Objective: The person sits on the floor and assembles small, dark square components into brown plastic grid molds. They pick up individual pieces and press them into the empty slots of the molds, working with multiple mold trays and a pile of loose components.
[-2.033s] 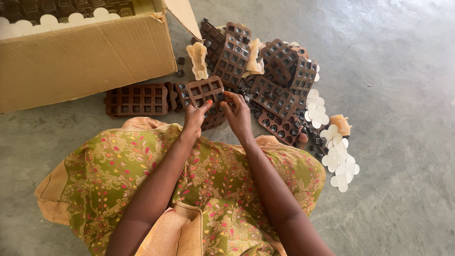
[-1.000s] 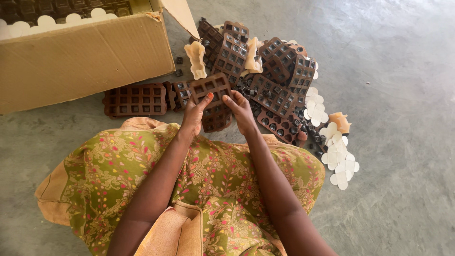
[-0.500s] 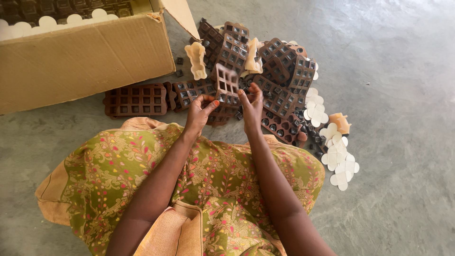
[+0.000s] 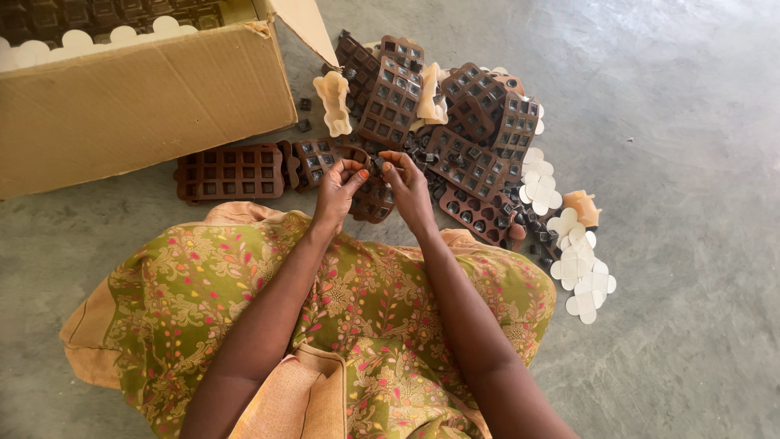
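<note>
Concrete floor (image 4: 691, 162); small brown piece (image 4: 377, 166) between both hands' fingers (image 4: 357, 173).

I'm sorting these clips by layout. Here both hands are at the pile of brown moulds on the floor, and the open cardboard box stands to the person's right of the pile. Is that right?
Not quite. In the head view the cardboard box stands to the person's left of the pile of brown moulds, not the right. The rest holds: the left hand and right hand are both at the pile, on the floor.

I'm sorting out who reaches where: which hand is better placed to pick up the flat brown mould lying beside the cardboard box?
Probably the left hand: the flat brown mould lies on its side by the cardboard box; the right hand would have to cross over.
</note>
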